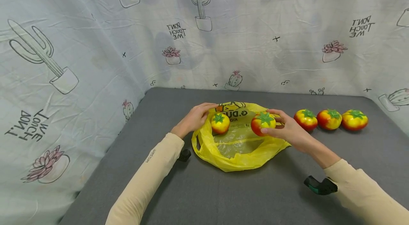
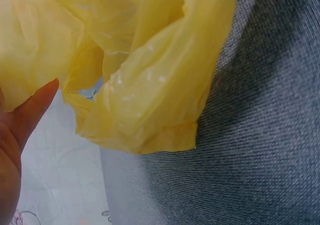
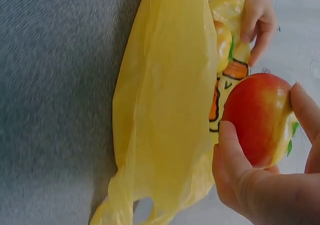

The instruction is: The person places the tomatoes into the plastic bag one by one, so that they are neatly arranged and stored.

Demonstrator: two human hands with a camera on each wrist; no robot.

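A yellow plastic bag lies on the table with its mouth spread toward the head camera. My left hand holds the bag's rim at the far left, its thumb stretched along the plastic in the left wrist view. Just inside that side sits a toy tomato, red and yellow with a green leafy top. Over the right part of the mouth, my right hand grips another toy tomato between thumb and fingers. The right wrist view shows this tomato raised above the bag's printed side.
Three more toy tomatoes stand in a row right of the bag: a near one, a middle one and an outer one. The grey table meets a cactus-printed cloth at the back and left.
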